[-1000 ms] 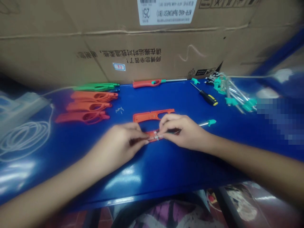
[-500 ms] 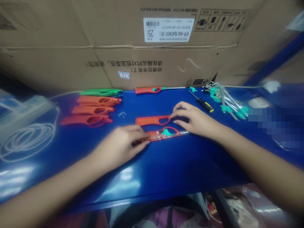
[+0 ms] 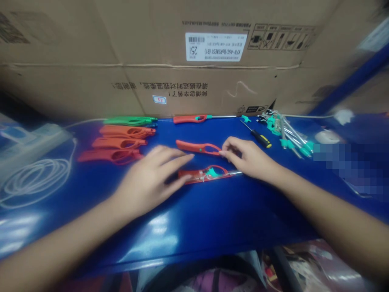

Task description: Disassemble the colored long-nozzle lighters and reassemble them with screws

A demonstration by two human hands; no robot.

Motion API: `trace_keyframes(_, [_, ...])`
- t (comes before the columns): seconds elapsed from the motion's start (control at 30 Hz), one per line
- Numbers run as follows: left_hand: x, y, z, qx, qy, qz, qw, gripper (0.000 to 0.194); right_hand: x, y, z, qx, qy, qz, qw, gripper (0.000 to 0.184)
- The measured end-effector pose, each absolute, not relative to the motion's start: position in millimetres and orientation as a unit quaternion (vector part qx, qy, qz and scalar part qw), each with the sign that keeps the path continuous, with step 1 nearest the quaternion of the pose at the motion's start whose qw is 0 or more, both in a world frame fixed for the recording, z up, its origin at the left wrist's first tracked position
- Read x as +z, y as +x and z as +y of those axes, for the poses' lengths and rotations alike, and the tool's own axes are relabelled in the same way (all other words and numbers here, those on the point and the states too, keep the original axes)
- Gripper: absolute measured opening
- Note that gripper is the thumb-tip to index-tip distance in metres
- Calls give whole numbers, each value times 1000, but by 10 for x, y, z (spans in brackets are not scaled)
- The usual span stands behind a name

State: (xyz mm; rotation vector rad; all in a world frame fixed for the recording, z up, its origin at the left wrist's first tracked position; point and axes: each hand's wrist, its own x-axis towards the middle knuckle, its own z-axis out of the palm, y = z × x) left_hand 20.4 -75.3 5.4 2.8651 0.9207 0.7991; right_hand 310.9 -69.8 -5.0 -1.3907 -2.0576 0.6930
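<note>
On the blue table (image 3: 212, 211) my right hand (image 3: 247, 158) pinches the right end of an orange handle shell (image 3: 197, 147), which is lifted and tilted. Below it lies a second orange shell half (image 3: 202, 175) with a teal trigger and a metal tube inside. My left hand (image 3: 152, 178) hovers with fingers stretched out over that half's left end, reaching toward the lifted shell.
Orange shells (image 3: 120, 142) and a green one (image 3: 130, 120) are stacked at left. A finished lighter (image 3: 197, 118) lies by the cardboard box (image 3: 182, 61). A screwdriver (image 3: 258, 136) and teal-tipped metal tubes (image 3: 288, 134) lie right. White cord (image 3: 30, 178) coils far left.
My right hand moved from the lower half to the upper shell and raised it on edge. My left hand let go of the lower half and opened, reaching forward.
</note>
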Motion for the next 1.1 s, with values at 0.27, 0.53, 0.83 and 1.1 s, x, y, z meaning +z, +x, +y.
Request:
trace_keyframes(0.27, [83, 169, -645, 276, 914, 295, -28, 36, 186, 3103, -734, 500, -508, -618, 330, 40])
trace_keyframes(0.53, [79, 180, -718, 310, 906, 289, -2, 32, 218, 3163, -730, 562, -476, -591, 329, 36])
trace_keyframes(0.83, [8, 241, -777, 296, 884, 321, 166, 33, 160, 3132, -804, 393, -456, -762, 238, 53])
trace_keyframes(1.1, [-23, 313, -788, 309, 834, 352, 293, 33, 94, 3125, -793, 264, -361, -862, 239, 34])
